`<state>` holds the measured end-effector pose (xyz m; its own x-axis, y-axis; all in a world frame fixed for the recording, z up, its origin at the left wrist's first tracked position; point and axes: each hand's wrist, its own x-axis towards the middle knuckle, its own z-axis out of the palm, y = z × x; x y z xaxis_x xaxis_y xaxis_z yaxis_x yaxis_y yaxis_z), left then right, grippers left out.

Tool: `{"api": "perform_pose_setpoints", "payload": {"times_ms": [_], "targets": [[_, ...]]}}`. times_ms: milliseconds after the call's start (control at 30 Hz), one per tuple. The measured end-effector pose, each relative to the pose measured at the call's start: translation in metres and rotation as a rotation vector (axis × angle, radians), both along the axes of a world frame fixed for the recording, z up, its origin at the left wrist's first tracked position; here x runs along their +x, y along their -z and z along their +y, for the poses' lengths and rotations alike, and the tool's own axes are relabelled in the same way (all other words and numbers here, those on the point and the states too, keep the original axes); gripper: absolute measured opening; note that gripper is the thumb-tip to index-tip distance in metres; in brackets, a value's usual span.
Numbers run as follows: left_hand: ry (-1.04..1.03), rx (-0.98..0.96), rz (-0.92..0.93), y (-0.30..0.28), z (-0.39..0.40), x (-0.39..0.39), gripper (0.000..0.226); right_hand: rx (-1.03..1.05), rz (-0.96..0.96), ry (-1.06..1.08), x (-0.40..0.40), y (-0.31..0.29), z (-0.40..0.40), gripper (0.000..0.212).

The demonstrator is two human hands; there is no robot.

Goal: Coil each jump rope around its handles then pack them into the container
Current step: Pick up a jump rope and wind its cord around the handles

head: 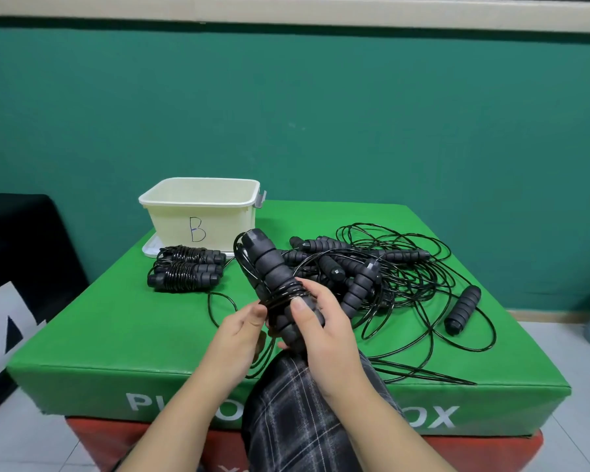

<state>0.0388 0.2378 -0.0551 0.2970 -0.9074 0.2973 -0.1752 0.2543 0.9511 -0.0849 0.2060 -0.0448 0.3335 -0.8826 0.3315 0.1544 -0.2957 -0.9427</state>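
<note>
Fingers (315,296) of R hand (321,321) curl round the paired handles (275,281), thumb pressing the wraps down; L hand (242,330) pinches the loose cord (271,349) just below the bundle, feeding it. Both grasping, neither released.

Bundle held up over the counter (123,342), tilted, top end toward the container (198,212). A few turns on at mid-length; most of the handles bare.

Done so far, judging by layout: 2 or so coiled ropes (184,270) lie just in front of the container, touching it or nearly, can't tell. Can't see into the container from this angle.

Tangled pile (372,267) of handles + cords to the R, 1 stray handle (462,310) apart at the far R.

To do the step well, prob.:
- keep the 2 handles flush, R thumb pinning the last turn
- L hand keeps tension, lays turns side by side, not stacked
- watch the tail: it trails off the counter edge + runs near the pile, could snag
- tuck the end under a turn before letting go
</note>
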Motion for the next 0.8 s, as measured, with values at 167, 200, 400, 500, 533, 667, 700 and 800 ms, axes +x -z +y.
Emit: {"api": "perform_pose_setpoints", "payload": {"times_ms": [167,200,400,500,533,667,700,800], "targets": [[-0.207,-0.081,-0.266,0.002,0.007,0.006,0.073,-0.133,0.100,0.106,0.003,0.001,0.000,0.029],[-0.241,-0.078,-0.316,0.002,0.009,0.006,0.071,-0.216,0.127,0.173,0.004,0.000,0.001,0.027],[-0.410,-0.046,-0.669,-0.012,0.024,0.005,0.049,-0.531,0.174,0.359,0.006,0.004,0.001,0.031],[-0.460,-0.076,-0.687,-0.017,0.025,0.004,0.052,-0.522,0.272,0.288,0.008,0.004,0.001,0.046],[-0.469,-0.083,-0.681,-0.017,0.025,0.004,0.054,-0.500,0.335,0.250,0.007,0.003,0.003,0.054],[-0.486,-0.124,-0.708,-0.018,0.024,0.003,0.061,-0.469,0.548,0.213,0.006,0.001,0.007,0.078],[-0.476,-0.132,-0.709,-0.019,0.024,0.002,0.061,-0.474,0.586,0.227,0.007,0.001,0.007,0.083],[-0.437,-0.148,-0.738,-0.019,0.025,0.002,0.058,-0.457,0.641,0.292,0.009,0.003,0.007,0.090]]}}
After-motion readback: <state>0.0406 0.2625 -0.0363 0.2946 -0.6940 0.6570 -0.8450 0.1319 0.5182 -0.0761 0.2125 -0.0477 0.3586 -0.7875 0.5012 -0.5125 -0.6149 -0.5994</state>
